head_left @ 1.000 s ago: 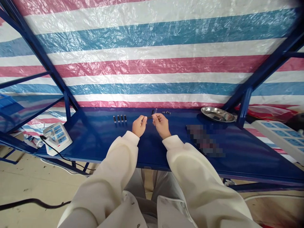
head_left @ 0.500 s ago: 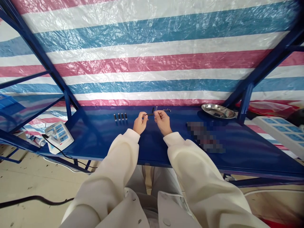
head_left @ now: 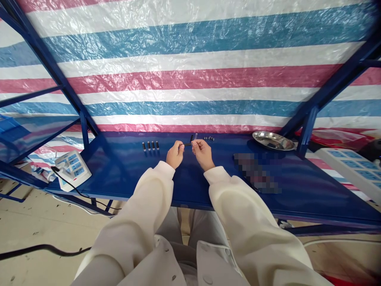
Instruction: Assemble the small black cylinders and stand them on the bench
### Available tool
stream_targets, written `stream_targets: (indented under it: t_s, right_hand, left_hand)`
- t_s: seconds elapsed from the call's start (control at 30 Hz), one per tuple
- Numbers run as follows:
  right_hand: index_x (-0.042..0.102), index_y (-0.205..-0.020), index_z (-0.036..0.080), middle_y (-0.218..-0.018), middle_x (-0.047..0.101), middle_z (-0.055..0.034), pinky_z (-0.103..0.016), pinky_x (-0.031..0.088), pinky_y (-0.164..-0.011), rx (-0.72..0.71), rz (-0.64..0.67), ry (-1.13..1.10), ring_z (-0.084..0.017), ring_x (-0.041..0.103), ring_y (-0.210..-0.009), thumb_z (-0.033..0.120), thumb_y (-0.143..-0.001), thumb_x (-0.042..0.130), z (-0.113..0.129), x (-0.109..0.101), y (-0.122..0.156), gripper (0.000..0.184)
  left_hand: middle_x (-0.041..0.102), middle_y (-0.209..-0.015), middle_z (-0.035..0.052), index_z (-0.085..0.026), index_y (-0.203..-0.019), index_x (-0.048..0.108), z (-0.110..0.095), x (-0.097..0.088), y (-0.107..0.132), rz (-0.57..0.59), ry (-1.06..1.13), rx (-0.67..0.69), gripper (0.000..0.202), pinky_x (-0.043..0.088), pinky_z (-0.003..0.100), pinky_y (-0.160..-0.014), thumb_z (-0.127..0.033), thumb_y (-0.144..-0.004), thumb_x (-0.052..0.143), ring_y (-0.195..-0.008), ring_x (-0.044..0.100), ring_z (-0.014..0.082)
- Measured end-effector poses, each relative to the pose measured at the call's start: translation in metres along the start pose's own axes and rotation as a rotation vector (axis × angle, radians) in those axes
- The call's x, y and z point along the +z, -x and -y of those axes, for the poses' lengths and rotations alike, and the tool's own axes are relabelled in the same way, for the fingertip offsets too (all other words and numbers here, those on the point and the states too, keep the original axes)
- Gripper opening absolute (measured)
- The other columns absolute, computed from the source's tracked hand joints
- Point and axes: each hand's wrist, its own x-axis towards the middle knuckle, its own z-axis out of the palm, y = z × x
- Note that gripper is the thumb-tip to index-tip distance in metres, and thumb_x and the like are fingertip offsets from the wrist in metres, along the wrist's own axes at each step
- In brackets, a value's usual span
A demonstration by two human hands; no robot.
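Between my hands lies a thin black stick-like piece, roughly level and just over the back part of the blue table. My left hand pinches its left end with thumb and fingers. Closed round the other end, the fingers of my right hand hide that tip. Just behind the fingers, a short black piece and a clear slim piece show. Several small dark cylinders with pale ends are lined up to the left. Small shiny metal parts lie to the right.
A round steel dish rests at the back right of the blue table. Nearer me lies a blurred-out flat object. White power strips sit at both sides. Blue frame posts and a striped sheet stand behind.
My right hand has shifted slightly left, so less of the black piece shows between my hands. My left hand keeps its pinch. The view has moved very slightly.
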Motion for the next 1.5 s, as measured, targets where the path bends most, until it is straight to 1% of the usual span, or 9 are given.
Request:
stream_targets:
  t_s: [0.17, 0.33, 0.57, 0.73, 0.93, 1.17, 1.3, 1.5]
  right_hand:
    - [0.055, -0.081, 0.019, -0.058, 0.049, 0.0044, -0.024, 0.036, -0.048, 0.001, 0.008, 0.012, -0.008, 0.042, -0.048, 0.059, -0.075, 0.056, -0.0011, 0.0003, 0.0004, 0.041]
    - [0.055, -0.081, 0.019, -0.058, 0.049, 0.0044, -0.024, 0.037, -0.048, -0.002, 0.007, 0.010, -0.008, 0.042, -0.048, 0.060, -0.074, 0.056, -0.0023, -0.0010, 0.0000, 0.042]
    - [0.055, -0.081, 0.020, -0.059, 0.049, 0.0044, -0.024, 0.037, -0.048, 0.021, 0.022, 0.018, -0.008, 0.043, -0.048, 0.061, -0.074, 0.056, -0.0012, -0.0002, 0.0004, 0.042]
    - [0.054, -0.084, 0.020, -0.060, 0.050, 0.0042, -0.023, 0.037, -0.048, 0.023, 0.048, 0.014, -0.008, 0.043, -0.048, 0.059, -0.075, 0.056, -0.0014, -0.0003, 0.0000, 0.040]
    - [0.053, -0.086, 0.021, -0.065, 0.051, 0.0033, -0.023, 0.037, -0.048, -0.004, 0.079, -0.002, -0.008, 0.044, -0.051, 0.057, -0.076, 0.056, -0.0028, -0.0006, -0.0001, 0.037]
    - [0.053, -0.086, 0.021, -0.066, 0.052, 0.0026, -0.024, 0.038, -0.050, -0.046, 0.081, 0.004, -0.008, 0.044, -0.051, 0.053, -0.079, 0.055, -0.0034, -0.0012, 0.0008, 0.033]
    - [0.053, -0.086, 0.021, -0.068, 0.054, 0.0020, -0.024, 0.038, -0.050, -0.048, 0.085, -0.009, -0.009, 0.045, -0.052, 0.053, -0.079, 0.055, -0.0045, -0.0012, 0.0012, 0.032]
    - [0.053, -0.089, 0.021, -0.071, 0.055, 0.0014, -0.024, 0.038, -0.050, -0.032, 0.087, 0.017, -0.008, 0.044, -0.052, 0.053, -0.079, 0.054, -0.0022, -0.0004, 0.0027, 0.033]
  left_hand:
    - [0.057, -0.068, -0.0012, -0.021, -0.078, 0.049, -0.0015, -0.0005, 0.0001, -0.005, -0.088, -0.004, 0.024, 0.040, 0.023, -0.062, -0.031, -0.093, 0.034, -0.059, 0.053, 0.0111]
    - [0.057, -0.064, -0.0007, -0.020, -0.070, 0.045, -0.0002, 0.0008, -0.0015, 0.029, -0.066, 0.016, 0.031, 0.041, 0.025, -0.064, -0.032, -0.095, 0.031, -0.058, 0.055, 0.0122]
    - [0.052, -0.055, -0.0003, -0.020, -0.060, 0.043, 0.0007, 0.0025, -0.0022, -0.018, -0.089, -0.022, 0.040, 0.041, 0.026, -0.061, -0.036, -0.095, 0.029, -0.053, 0.053, 0.0128]
    - [0.052, -0.055, -0.0003, -0.020, -0.060, 0.043, 0.0017, 0.0027, -0.0033, -0.046, -0.059, -0.009, 0.041, 0.040, 0.025, -0.060, -0.037, -0.094, 0.030, -0.053, 0.052, 0.0120]
    - [0.051, -0.055, -0.0016, -0.020, -0.061, 0.043, 0.0002, 0.0018, -0.0037, -0.076, -0.026, -0.032, 0.036, 0.039, 0.023, -0.058, -0.036, -0.093, 0.035, -0.051, 0.051, 0.0106]
    - [0.048, -0.049, -0.0040, -0.018, -0.056, 0.043, -0.0034, 0.0017, -0.0040, -0.051, 0.134, -0.138, 0.047, 0.038, 0.022, -0.049, -0.048, -0.091, 0.034, -0.038, 0.044, 0.0065]
    - [0.046, -0.046, -0.0042, -0.018, -0.052, 0.043, -0.0036, 0.0015, -0.0046, -0.046, 0.175, -0.153, 0.051, 0.037, 0.022, -0.047, -0.053, -0.089, 0.034, -0.037, 0.044, 0.0063]
    - [0.046, -0.046, -0.0037, -0.017, -0.051, 0.044, -0.0041, 0.0007, -0.0051, -0.067, 0.218, -0.168, 0.053, 0.036, 0.022, -0.045, -0.054, -0.088, 0.035, -0.036, 0.045, 0.0062]
